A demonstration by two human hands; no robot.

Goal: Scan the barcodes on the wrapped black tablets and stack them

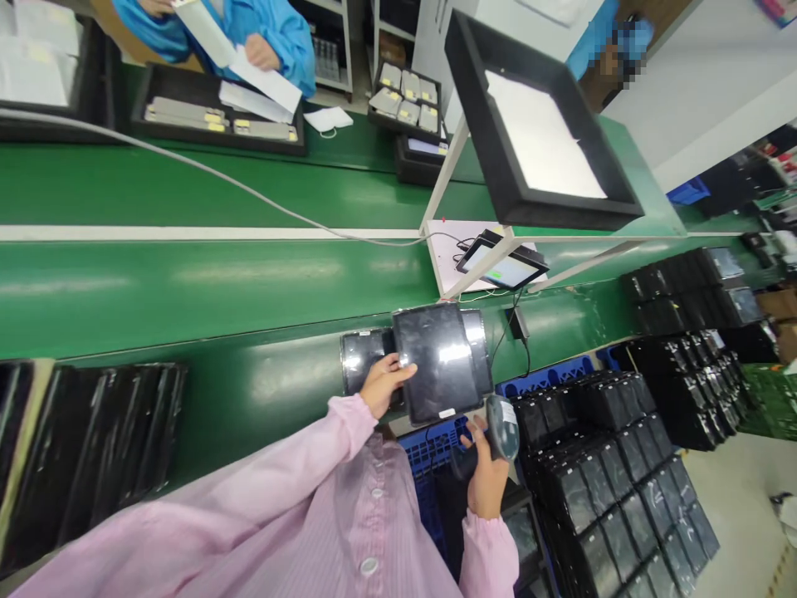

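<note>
My left hand [384, 384] grips the left edge of a flat black tablet-like panel [436, 365], thumb on top, and holds it tilted above the bench edge. A small white label sits on its lower edge. Two similar dark panels show partly behind it: one at the left [361, 357] and one at the right [476, 345]. My right hand [486, 473] is wrapped round the handle of a dark handheld barcode scanner [503, 428], close to the panel's lower right corner. Part of the scanner's handle is hidden by the fingers.
Dark panels in rows [100, 432] stand at the left; more fill blue crates [548, 375] at the right. A metal-legged shelf bears a black tray [560, 212] above a lit tablet [504, 264]. A grey cable [249, 197] crosses the green bench [155, 286]. Opposite, a blue-sleeved person [286, 50] handles white pieces.
</note>
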